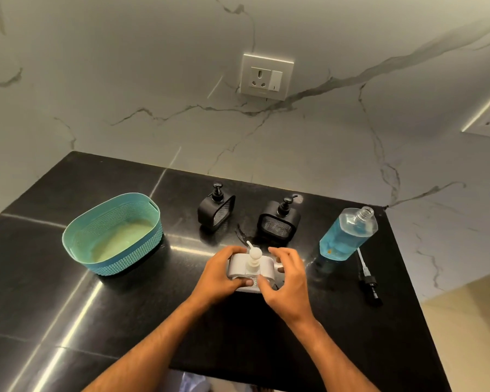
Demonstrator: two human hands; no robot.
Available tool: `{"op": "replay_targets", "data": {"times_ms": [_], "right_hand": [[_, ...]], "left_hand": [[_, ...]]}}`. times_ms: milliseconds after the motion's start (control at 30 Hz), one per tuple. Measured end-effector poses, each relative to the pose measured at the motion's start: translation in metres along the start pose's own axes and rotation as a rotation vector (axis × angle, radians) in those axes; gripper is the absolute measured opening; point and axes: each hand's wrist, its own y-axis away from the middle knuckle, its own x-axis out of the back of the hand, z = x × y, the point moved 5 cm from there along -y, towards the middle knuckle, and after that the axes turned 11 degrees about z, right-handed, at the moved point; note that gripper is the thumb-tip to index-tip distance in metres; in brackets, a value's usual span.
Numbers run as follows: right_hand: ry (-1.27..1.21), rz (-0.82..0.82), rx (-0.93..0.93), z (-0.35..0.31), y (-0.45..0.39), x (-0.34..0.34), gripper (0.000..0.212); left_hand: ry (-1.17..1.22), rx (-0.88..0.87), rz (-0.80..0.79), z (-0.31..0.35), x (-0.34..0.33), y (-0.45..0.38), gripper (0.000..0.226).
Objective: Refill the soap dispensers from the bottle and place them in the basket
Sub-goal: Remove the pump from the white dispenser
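Head view, left to right: the teal basket (112, 236) sits well off to the left on the black desk (54, 321), and the white dispenser (251, 268) stands between the hands, long side running left-right. The left hand (221, 274) grips its left end while the right hand (287, 278) curls loosely at its right end, fingers partly spread (contact unclear). The uncapped blue soap bottle (347, 234) lies nearer the right hand, so pouring likely falls to it.
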Motion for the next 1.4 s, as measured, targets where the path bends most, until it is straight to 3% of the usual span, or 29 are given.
{"op": "replay_targets", "data": {"times_ms": [233,400,500,600,733,900,1067,1233,1400], "right_hand": [[0.185,-0.024,0.035,-0.019,-0.022,-0.017,0.037],[0.146,-0.108,0.073,-0.025,-0.028,-0.018,0.025],[0.121,-0.173,0.093,-0.030,-0.031,-0.019,0.031],[0.212,-0.139,0.082,-0.033,-0.034,-0.021,0.035],[0.264,-0.150,0.082,-0.037,-0.037,-0.026,0.025],[0.297,-0.246,0.075,-0.038,-0.035,-0.032,0.053],[0.364,-0.207,0.055,-0.042,-0.036,-0.031,0.030],[0.368,-0.253,0.077,-0.044,-0.034,-0.033,0.054],[0.409,-0.234,0.045,-0.045,-0.035,-0.032,0.032]], "left_hand": [[-0.004,-0.072,-0.054,0.012,-0.008,-0.007,0.060],[-0.004,-0.049,-0.072,0.006,-0.008,-0.009,0.054],[-0.004,-0.054,-0.068,0.005,-0.009,-0.009,0.053],[-0.011,-0.063,-0.068,0.004,-0.009,-0.009,0.051],[-0.022,-0.070,-0.072,0.007,-0.008,-0.010,0.049],[-0.027,-0.078,-0.073,0.004,-0.009,-0.011,0.049],[-0.012,-0.086,-0.075,0.005,-0.008,-0.011,0.050],[-0.008,-0.088,-0.099,0.005,-0.008,-0.011,0.050],[-0.031,-0.120,-0.108,0.005,-0.007,-0.010,0.051]]}}
